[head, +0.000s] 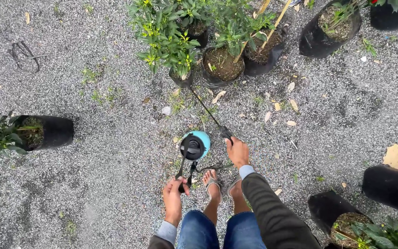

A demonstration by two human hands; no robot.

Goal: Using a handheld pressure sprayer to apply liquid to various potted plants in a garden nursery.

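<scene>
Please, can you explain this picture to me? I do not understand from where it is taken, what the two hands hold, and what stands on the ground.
The camera sits on a person's head and looks down at their own arms and sandalled feet. The left hand grips the black strap of a blue pump sprayer standing on the gravel ground. The right hand holds the sprayer's thin black wand, which points at leafy potted plants ahead. More black pots stand at the sides.

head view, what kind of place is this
Likely an outdoor plant nursery or garden yard: gravel ground, plants in black grow bags, and a blue pressure sprayer whose wand the right hand holds.
</scene>
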